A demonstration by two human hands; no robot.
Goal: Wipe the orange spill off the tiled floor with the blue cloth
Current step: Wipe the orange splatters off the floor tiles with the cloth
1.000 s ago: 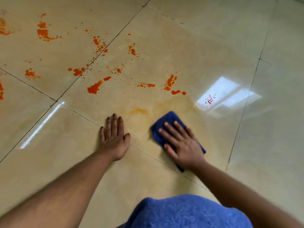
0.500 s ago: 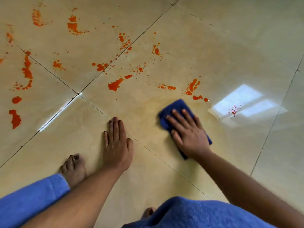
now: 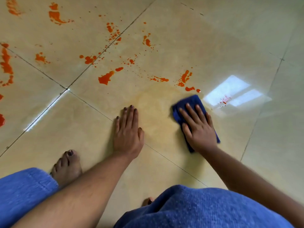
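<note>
Blue cloth (image 3: pixel 189 104) under flat right hand (image 3: pixel 199 129) slid right vs 0.5 s ago; left hand (image 3: pixel 128 134) flat, empty.

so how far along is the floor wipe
Early. A faint yellowish smear between the hands looks already wiped. The right hand presses the blue cloth flat by nearby orange drops; the left hand braces on the tile. Most orange splatter beyond remains.

Soft daylight, a bright window glare (image 3: pixel 230 92) on the glossy tiled floor (image 3: pixel 213 38), slight blur throughout.
</note>
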